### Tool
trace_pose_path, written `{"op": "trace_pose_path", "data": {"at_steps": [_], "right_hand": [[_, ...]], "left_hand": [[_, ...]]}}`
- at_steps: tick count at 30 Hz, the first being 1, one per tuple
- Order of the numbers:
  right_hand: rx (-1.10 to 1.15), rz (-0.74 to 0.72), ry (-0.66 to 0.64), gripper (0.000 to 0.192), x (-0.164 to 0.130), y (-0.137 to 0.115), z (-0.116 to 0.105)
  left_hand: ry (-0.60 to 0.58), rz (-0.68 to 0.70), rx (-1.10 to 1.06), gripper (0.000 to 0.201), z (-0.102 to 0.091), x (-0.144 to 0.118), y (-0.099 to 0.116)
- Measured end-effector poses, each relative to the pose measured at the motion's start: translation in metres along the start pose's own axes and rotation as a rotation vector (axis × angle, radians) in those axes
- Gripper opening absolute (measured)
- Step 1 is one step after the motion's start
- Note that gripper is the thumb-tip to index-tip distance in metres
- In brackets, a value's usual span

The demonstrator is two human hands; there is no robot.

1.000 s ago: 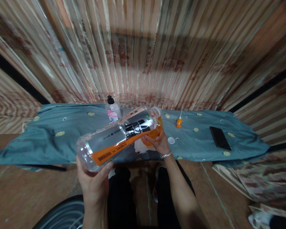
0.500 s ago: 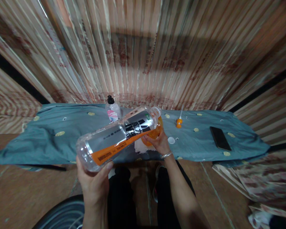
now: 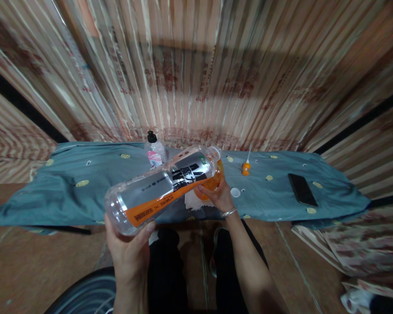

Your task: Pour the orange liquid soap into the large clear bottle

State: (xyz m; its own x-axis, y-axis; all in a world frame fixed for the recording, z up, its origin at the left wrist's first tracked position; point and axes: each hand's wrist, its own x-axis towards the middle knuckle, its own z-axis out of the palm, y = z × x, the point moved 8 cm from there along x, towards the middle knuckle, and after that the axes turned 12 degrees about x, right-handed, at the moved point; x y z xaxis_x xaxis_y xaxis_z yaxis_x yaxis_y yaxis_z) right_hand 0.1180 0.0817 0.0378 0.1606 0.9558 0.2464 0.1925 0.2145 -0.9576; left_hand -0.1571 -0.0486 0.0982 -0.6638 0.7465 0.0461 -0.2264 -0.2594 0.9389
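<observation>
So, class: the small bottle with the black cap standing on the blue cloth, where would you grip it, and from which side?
Grip the small bottle around its clear body below the black cap, coming from its left, probably. It stands upright, and the large tilted bottle in the left hand crowds its right and front.

1. Big clear plastic bottle with orange-and-black label lies tilted across the middle, from left hand up to right hand. It blocks the way in from the front-middle.
2. Small clear bottle w/ black cap and pink label stands just behind it, near the striped wall.
3. Left part of the blue-green cloth w/ yellow dots is bare: lots of room.
4. Right of the hands: small white round cap and little orange nozzle w/ white tip, close together, narrow gap.
5. Flat black phone lies far right; open cloth btw it and the nozzle.
</observation>
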Motion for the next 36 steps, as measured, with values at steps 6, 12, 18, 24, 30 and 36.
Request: {"op": "trace_pose_path", "data": {"at_steps": [6,12,18,24,30,36], "right_hand": [[0.004,0.007,0.001,0.075,0.0003,0.0022,0.0004],[-0.007,0.007,0.013,0.077,0.0004,0.0015,-0.0007],[-0.003,0.027,-0.003,0.077,-0.0001,-0.0012,0.0001],[0.005,0.036,-0.001,0.078,-0.0009,-0.0021,0.0001],[-0.001,0.037,0.003,0.079,-0.0007,0.0010,0.0001],[0.021,0.023,0.011,0.081,0.0003,0.0013,-0.0006]], "left_hand": [[0.002,0.009,0.035,0.075,-0.0021,0.0002,0.0003],[0.018,-0.008,0.037,0.075,-0.0033,0.0000,-0.0010],[0.024,-0.017,0.016,0.079,-0.0035,0.0000,-0.0008],[0.013,-0.008,0.013,0.077,-0.0024,0.0004,-0.0006],[-0.009,-0.003,0.001,0.078,-0.0012,0.0008,-0.0008],[0.015,-0.014,-0.005,0.080,-0.0022,0.0013,-0.0027]]}}
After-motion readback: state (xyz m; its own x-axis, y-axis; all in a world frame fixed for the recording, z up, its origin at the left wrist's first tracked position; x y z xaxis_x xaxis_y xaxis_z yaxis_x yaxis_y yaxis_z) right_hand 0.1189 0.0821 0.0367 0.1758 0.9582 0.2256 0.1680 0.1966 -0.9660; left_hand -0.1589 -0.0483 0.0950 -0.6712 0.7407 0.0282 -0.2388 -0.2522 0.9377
